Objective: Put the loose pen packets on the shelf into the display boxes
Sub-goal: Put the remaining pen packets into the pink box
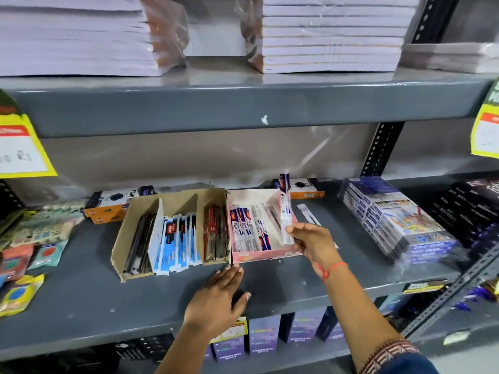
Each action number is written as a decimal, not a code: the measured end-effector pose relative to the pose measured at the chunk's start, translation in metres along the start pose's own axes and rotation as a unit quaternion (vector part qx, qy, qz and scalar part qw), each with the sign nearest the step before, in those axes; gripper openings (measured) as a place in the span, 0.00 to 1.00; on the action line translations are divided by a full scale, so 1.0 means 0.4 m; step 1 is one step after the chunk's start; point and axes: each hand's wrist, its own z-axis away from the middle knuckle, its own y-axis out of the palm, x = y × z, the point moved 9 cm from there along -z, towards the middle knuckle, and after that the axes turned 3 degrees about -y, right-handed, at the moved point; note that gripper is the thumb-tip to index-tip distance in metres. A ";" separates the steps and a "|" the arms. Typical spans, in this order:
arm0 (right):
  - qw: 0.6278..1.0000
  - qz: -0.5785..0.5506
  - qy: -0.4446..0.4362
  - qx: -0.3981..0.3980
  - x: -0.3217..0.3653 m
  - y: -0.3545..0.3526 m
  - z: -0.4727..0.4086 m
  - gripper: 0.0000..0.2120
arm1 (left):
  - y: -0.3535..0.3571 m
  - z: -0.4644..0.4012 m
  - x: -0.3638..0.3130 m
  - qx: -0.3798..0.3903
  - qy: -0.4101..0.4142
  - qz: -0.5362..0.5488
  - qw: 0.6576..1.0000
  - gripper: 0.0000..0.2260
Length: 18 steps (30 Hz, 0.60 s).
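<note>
Your right hand pinches a pen packet upright over the pink box; your left hand rests open at 6 o'clock. One loose packet remains at 3 o'clock.

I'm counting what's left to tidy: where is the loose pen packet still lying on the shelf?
It lies on the grey shelf just right of the pink box, behind the right hand, left of the blue stack: loose packet.

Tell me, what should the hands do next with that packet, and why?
Probably lower the white pen packet in the right hand into the pink cardboard display box; it is held upright over the box's right side, where matching packets already stand, while the left hand rests on the shelf.
</note>
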 end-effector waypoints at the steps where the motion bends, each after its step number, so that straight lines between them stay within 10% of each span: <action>1: 0.999 0.050 -0.005 0.004 0.001 0.029 -0.011 0.11 | -0.002 0.000 -0.001 -0.002 0.002 0.000 1.000 0.54; 9: 0.945 0.324 -0.026 0.023 -0.051 0.186 -0.096 0.14 | -0.014 0.003 0.002 -0.029 0.010 0.023 0.999 0.27; 18: 0.879 0.467 -0.098 -0.025 0.016 0.142 -0.107 0.13 | -0.009 0.000 -0.002 -0.035 0.020 -0.008 0.999 0.32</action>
